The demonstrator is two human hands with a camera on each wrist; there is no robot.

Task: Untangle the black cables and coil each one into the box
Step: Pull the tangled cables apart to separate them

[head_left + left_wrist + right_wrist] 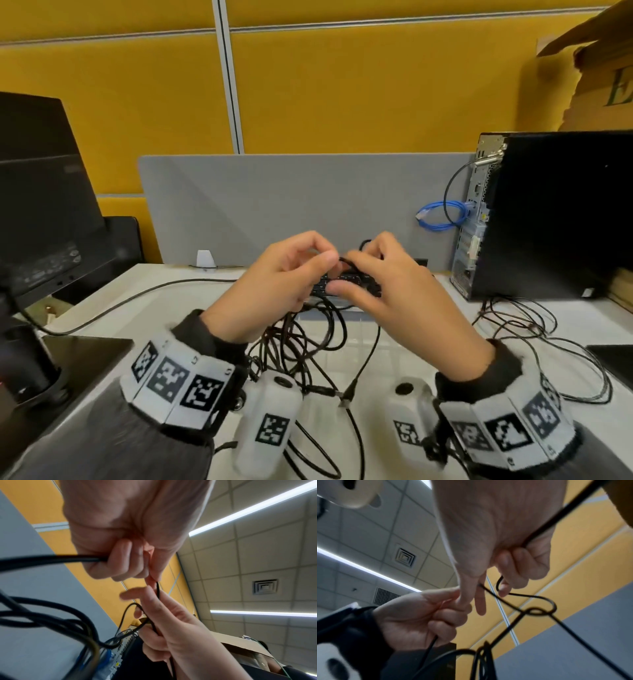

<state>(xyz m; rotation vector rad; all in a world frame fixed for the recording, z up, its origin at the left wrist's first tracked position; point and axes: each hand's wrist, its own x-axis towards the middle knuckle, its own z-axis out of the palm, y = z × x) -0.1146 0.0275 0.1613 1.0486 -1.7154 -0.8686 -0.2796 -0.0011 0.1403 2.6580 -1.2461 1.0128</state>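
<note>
Both wrists fill lower frame; left hand [274, 287] and right hand [383, 294] meet at centre, each pinching thin black cables [308, 342]. Glossy strands hang looped and knotted below, spilling onto white surface [411, 342] toward lower centre.

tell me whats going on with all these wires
A person is working on a tangle of black cables over a white desk. Both hands are raised in front of a grey divider: the left hand and the right hand each pinch a thin black cable at a knot, with more loops hanging below. Nothing is coiled yet. A black computer tower stands to the right.
</note>
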